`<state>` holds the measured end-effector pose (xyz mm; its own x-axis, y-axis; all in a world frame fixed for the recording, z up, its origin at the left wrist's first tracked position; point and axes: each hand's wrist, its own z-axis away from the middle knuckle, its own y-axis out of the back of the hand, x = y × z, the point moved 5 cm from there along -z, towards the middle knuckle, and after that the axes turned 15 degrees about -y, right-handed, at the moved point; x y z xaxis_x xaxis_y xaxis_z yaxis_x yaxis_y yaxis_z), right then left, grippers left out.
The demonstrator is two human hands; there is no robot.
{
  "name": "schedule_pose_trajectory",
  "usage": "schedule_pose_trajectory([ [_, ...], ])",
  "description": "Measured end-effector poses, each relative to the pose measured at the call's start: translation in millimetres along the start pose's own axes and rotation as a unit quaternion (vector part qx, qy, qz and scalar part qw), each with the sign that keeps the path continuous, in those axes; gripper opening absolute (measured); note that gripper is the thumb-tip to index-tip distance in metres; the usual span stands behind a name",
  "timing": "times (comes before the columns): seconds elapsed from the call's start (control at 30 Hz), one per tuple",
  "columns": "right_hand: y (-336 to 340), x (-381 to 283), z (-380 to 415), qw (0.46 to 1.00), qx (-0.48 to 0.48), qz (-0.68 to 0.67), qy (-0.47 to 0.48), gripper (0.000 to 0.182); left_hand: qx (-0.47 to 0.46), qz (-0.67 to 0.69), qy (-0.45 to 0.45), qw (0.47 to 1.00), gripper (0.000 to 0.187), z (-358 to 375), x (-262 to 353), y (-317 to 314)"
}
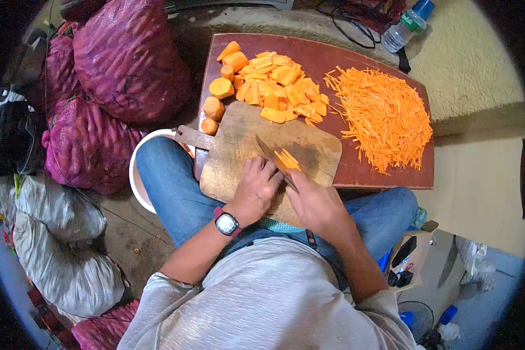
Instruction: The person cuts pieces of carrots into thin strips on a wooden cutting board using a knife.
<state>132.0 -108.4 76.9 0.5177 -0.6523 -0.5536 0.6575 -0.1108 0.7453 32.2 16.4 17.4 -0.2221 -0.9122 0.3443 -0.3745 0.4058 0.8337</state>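
On a wooden cutting board point(230, 163) my right hand point(318, 205) is closed round the handle of a knife point(269, 153), its blade pointing up and left. A few thin orange strips point(287, 159) lie just right of the blade. My left hand point(255, 189), with a watch on its wrist, rests on the board against the blade's left side. Its fingers are bent and pressed together; what they hold is hidden. Beyond the board are a pile of orange slices point(283, 76) and, at the right, a large heap of shredded orange strips point(385, 116).
The board lies on a red-brown table point(324, 52) over my legs. Peeled orange chunks point(213, 108) stand along its left side. A white tub point(139, 184) is by my left leg, purple net sacks point(128, 64) at the left, a water bottle point(403, 30) at the top right.
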Motion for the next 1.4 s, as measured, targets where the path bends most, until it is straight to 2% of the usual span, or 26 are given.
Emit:
schedule_pose_trajectory([
  [0.07, -1, -4, -7, 0.999, -0.031, 0.027, -0.017, 0.039, 0.02, 0.002, -0.02, 1.0, 0.034, 0, 0, 3],
  [0.17, 7, 2, 28, 1.0, 0.002, 0.006, -0.002, 0.039, -0.001, -0.015, -0.022, 1.0, 0.033, 5, 0, -4],
  [0.3, -1, 5, 11, 0.999, 0.005, -0.009, -0.033, 0.039, 0.026, -0.004, -0.006, 1.0, 0.033, 3, 0, -1],
  [0.37, -6, -2, -9, 1.0, -0.012, 0.019, -0.006, 0.04, 0.024, 0.0, -0.011, 1.0, 0.034, 3, 1, 2],
  [0.5, 5, 1, 24, 1.0, 0.006, 0.018, -0.002, 0.038, 0.019, -0.024, -0.017, 0.999, 0.033, 5, 0, 0],
  [0.57, 6, 6, 36, 0.996, -0.034, 0.016, -0.077, 0.037, -0.005, 0.011, -0.003, 1.0, 0.037, 8, 0, -7],
  [0.6, 0, 10, 31, 0.996, -0.035, 0.016, -0.079, 0.037, -0.007, 0.013, -0.002, 1.0, 0.037, 8, 0, -7],
  [0.67, -8, 12, 9, 0.999, 0.013, -0.038, -0.006, 0.038, 0.023, -0.007, -0.014, 1.0, 0.033, 2, 1, -2],
  [0.77, -7, -3, -15, 1.0, -0.027, 0.004, -0.017, 0.037, 0.039, -0.013, -0.022, 0.999, 0.032, 1, 2, -1],
  [0.9, 9, -5, 22, 1.0, -0.01, -0.015, -0.017, 0.032, 0.009, -0.026, -0.015, 1.0, 0.03, 3, 2, 0],
  [0.97, 7, 1, 26, 0.998, -0.01, 0.01, -0.058, 0.032, 0.019, -0.015, -0.008, 1.0, 0.028, 2, 1, 0],
  [1.07, -6, 0, -8, 0.999, -0.004, -0.047, -0.008, 0.034, 0.066, -0.014, -0.017, 0.998, 0.027, 1, 1, 1],
  [1.2, 6, -6, 9, 0.999, -0.013, -0.032, -0.012, 0.033, 0.071, -0.008, 0.002, 0.997, 0.025, 3, -1, 2],
  [1.27, 10, 0, 29, 0.998, -0.017, -0.015, -0.051, 0.031, 0.046, 0.0, -0.004, 0.999, 0.025, 5, -1, -1],
  [1.4, -4, -2, 4, 0.998, -0.008, -0.012, -0.056, 0.034, 0.05, 0.009, 0.001, 0.999, 0.027, 4, -1, -3],
])
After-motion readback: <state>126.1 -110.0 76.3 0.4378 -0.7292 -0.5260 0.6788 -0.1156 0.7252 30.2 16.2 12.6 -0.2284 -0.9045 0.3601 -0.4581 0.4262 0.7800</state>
